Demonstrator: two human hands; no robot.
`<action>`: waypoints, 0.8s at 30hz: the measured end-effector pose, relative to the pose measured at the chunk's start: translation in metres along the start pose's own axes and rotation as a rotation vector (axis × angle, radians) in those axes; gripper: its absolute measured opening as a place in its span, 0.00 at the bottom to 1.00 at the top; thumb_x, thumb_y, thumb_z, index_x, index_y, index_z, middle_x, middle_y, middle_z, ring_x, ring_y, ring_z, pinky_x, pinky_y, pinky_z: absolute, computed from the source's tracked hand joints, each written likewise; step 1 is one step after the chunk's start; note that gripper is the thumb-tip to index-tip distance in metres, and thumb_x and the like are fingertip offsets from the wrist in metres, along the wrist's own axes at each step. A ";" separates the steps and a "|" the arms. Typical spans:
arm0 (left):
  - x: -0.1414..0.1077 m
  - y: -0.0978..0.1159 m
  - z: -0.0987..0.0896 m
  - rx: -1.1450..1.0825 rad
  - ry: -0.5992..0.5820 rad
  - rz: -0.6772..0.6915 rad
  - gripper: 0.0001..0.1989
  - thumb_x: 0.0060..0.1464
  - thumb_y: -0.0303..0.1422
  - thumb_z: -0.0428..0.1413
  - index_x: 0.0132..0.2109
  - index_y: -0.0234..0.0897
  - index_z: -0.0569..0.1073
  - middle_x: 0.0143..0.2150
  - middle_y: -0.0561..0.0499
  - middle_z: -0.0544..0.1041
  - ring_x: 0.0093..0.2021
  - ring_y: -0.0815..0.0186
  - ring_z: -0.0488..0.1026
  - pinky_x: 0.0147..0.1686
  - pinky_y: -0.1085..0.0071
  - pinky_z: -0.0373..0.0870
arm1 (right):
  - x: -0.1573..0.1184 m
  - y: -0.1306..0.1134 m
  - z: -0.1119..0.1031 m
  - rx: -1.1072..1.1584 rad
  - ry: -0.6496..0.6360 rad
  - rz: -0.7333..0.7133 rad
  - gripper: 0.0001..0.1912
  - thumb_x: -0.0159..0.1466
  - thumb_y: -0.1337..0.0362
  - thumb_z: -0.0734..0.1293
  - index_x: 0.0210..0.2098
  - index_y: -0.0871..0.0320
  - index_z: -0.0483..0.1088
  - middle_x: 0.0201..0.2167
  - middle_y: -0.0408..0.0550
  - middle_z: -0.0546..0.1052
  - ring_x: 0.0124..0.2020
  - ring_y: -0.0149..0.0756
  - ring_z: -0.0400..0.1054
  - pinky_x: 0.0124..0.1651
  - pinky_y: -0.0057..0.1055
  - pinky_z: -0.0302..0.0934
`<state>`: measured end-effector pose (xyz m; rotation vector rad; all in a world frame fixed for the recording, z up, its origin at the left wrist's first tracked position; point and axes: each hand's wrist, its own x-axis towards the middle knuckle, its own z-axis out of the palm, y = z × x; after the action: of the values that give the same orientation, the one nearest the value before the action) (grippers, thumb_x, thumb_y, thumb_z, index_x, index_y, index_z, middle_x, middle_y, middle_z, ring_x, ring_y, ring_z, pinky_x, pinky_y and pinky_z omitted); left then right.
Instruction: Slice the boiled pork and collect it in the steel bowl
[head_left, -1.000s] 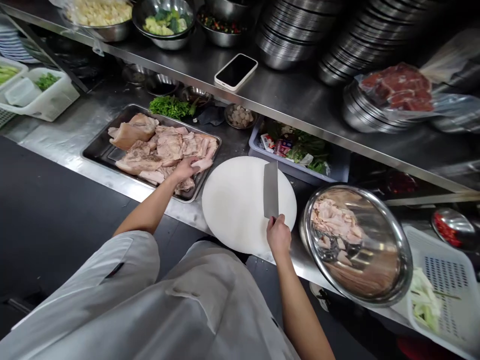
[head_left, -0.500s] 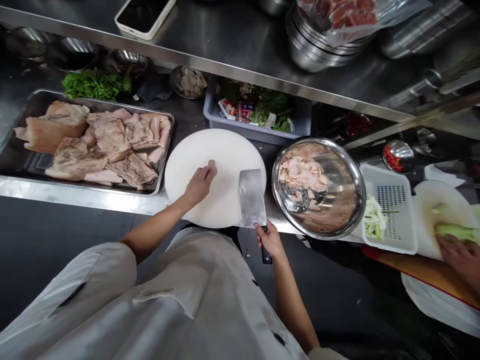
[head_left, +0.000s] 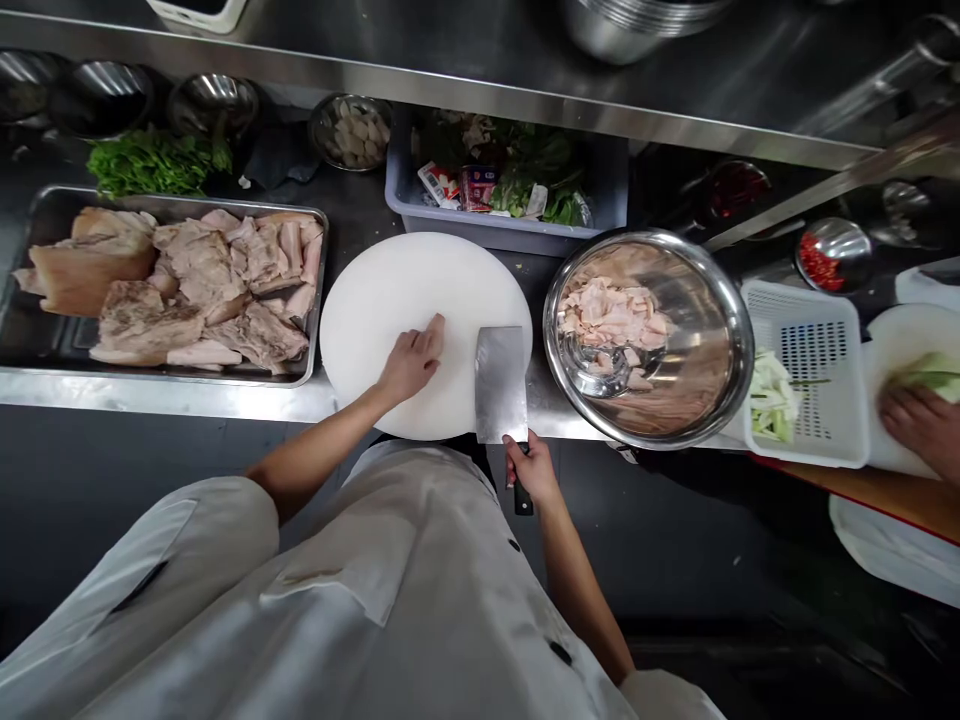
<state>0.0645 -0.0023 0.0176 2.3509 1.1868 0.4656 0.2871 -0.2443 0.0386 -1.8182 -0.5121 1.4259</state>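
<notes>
My left hand [head_left: 409,368] is over the round white cutting board [head_left: 397,280], its fingers closed on a small pale piece of meat [head_left: 437,324]; the fingers hide most of it. In my right hand [head_left: 534,468] is the black handle of a cleaver [head_left: 501,380]. Its broad blade lies flat over the board's right edge, apart from the meat. Right of the board, a large steel bowl [head_left: 705,365] holds sliced pale meat [head_left: 611,318]. On the left, a metal tray [head_left: 319,300] carries large pieces of cooked-looking pork [head_left: 199,265].
Behind the board stands a grey-blue bin [head_left: 487,232] with scraps and greens. Leafy greens [head_left: 157,160] and a bowl of pale slices [head_left: 351,132] sit behind the tray. At right are a white basket [head_left: 832,330] and another person's hand [head_left: 922,425]. A steel shelf [head_left: 450,85] overhangs the back.
The view has shifted, bringing the shelf higher in the picture. My left hand has moved slightly right and nearer me across the board with the meat. The cleaver stays by the board's right edge.
</notes>
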 end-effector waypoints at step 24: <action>-0.007 -0.019 0.001 -0.178 0.025 0.323 0.14 0.72 0.37 0.51 0.48 0.41 0.81 0.45 0.45 0.83 0.47 0.61 0.79 0.50 0.59 0.79 | -0.013 -0.021 0.017 -0.167 -0.157 0.016 0.21 0.62 0.42 0.68 0.36 0.52 0.63 0.15 0.31 0.64 0.11 0.29 0.57 0.14 0.26 0.52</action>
<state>0.0486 0.0018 0.0058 2.3905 0.7405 0.6803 0.2700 -0.2350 0.0617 -1.8509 -0.7167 1.5858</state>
